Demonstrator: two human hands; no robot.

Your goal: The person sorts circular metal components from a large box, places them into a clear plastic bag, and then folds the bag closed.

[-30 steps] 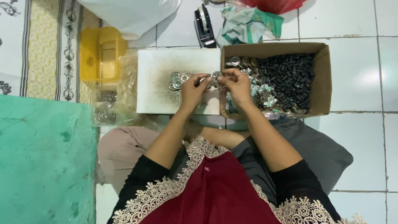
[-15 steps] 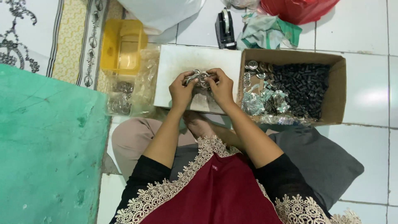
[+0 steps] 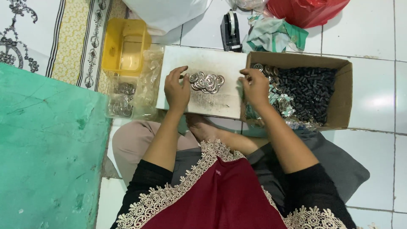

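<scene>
Resting loosely spread, the left hand [image 3: 177,91] touches the pile of metal rings [image 3: 206,82] on the white board [image 3: 212,106]; a nudge could scatter them. The right hand [image 3: 255,87], beside the cardboard box [image 3: 343,97], grasps nothing visible.

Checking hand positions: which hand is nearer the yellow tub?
Left. The left hand rests on the white board, to the right of the yellow tub; the right hand is farther, at the cardboard box.
</scene>
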